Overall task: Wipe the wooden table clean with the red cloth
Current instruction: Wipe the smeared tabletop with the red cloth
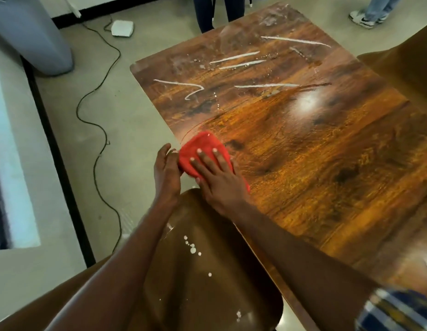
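Note:
The wooden table [315, 144] runs from the near right to the far middle. White streaks [236, 59] and specks mark its far half. A folded red cloth [204, 145] lies at the table's left edge. My right hand [215, 177] presses flat on the cloth with its fingers spread. My left hand [166, 170] is cupped at the table edge just left of the cloth, touching the cloth's side.
A brown chair [207, 271] with white droplets on its seat stands under my arms. Another brown chair [403, 65] is at the right. A black cable [98, 130] snakes over the floor at left. People's legs [217, 10] stand beyond the far end.

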{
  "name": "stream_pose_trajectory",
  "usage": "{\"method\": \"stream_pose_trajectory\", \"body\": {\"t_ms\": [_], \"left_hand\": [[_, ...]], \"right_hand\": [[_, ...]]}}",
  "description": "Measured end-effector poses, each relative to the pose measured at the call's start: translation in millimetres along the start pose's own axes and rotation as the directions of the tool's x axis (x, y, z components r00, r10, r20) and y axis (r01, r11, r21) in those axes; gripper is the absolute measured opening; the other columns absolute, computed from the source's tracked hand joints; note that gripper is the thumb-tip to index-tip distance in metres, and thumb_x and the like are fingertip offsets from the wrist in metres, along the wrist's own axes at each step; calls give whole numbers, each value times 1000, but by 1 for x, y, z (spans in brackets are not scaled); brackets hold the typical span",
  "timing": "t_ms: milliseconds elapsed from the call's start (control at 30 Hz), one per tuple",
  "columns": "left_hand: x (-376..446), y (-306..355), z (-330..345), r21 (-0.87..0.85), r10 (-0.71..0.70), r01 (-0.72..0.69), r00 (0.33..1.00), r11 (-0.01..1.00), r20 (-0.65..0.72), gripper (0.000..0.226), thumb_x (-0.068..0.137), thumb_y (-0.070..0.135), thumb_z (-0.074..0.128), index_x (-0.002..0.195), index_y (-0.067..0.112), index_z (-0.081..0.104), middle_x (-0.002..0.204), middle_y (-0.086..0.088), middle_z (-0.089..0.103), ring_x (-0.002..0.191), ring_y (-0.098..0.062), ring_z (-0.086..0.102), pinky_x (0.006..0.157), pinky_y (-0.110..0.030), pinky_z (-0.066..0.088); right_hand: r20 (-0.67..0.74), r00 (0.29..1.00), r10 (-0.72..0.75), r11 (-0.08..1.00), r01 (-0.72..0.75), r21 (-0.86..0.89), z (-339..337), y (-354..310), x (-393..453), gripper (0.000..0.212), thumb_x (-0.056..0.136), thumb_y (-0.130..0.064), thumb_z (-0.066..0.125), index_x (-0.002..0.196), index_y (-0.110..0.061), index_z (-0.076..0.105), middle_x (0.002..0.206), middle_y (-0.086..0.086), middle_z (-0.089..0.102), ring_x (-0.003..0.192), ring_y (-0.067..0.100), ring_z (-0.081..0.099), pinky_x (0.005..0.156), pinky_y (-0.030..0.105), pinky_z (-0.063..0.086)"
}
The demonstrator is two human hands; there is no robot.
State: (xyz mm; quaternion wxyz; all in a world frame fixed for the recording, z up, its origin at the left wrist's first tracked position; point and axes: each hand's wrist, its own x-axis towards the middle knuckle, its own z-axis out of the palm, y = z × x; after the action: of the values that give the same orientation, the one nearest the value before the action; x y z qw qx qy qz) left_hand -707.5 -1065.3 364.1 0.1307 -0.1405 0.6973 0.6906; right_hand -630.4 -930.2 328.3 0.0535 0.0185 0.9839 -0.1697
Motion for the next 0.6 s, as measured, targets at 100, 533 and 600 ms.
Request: {"method": "stream_pose_trajectory", "body": {"t_ms": [100, 533, 600], "left_hand": [[5, -2, 0, -13, -9, 9, 1000, 1000, -12, 44, 107, 28, 51, 150, 16, 51, 143, -9, 61, 110, -21, 75, 81, -21, 60], [14, -11, -8, 161, 129, -105, 980, 981, -152, 45, 107, 32, 49, 148, 16, 56, 143, -3, 64, 131, -17, 61, 117, -42, 45], [21, -13, -3, 344, 198, -154, 975, 926, -96, 40, 108, 22, 47, 146, 18, 58, 143, -1, 65, 131, -17, 59, 115, -42, 46]], "right_hand": [[45, 998, -46, 999, 46, -15, 4, 10, -38, 57, 111, -58, 22, 166, -50, 9, 175, -22, -3, 162, 13, -12, 128, 53, -2], [-40, 997, -71, 997, 70, -20, -10, 24, 67, 56, 113, -54, 20, 167, -42, 16, 177, -15, 7, 164, 16, -2, 129, 56, 9], [-98, 992, 85, 996, -84, 7, -11, 35, 50, 56, 113, -54, 19, 168, -44, 11, 176, -17, 3, 163, 15, -7, 129, 55, 6]]}}
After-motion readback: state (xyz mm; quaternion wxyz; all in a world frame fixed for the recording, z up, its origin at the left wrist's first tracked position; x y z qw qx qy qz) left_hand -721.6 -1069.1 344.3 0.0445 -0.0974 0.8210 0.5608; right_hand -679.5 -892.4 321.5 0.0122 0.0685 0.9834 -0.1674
